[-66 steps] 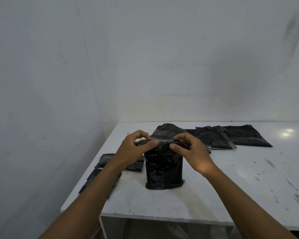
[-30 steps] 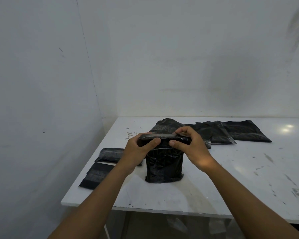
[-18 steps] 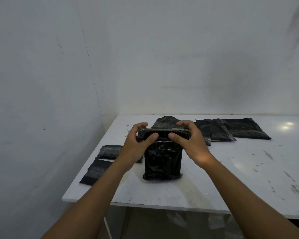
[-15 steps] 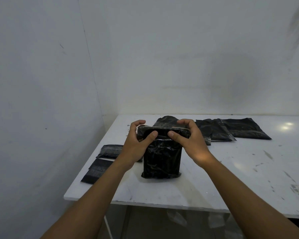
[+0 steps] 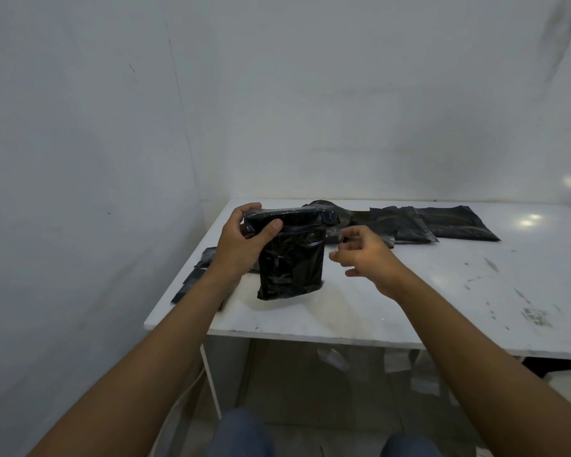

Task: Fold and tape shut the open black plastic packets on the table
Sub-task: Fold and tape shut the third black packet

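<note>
The left hand (image 5: 241,242) grips the folded top of a black packet (image 5: 290,258) standing up on the white table (image 5: 409,291), while the right hand (image 5: 366,255) floats just beside it with loose fingers, holding nothing, and more black packets (image 5: 442,222) lie flat behind.

Left hand (image 5: 241,245) grips upright packet (image 5: 290,262); right hand (image 5: 366,255) loose beside it.

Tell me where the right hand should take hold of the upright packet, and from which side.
Grip the right end of the folded top of the packet, coming from the right, thumb in front. The fold makes a firm bar, the left hand holds its left end, and the open right hand hangs beside the free end.
</note>
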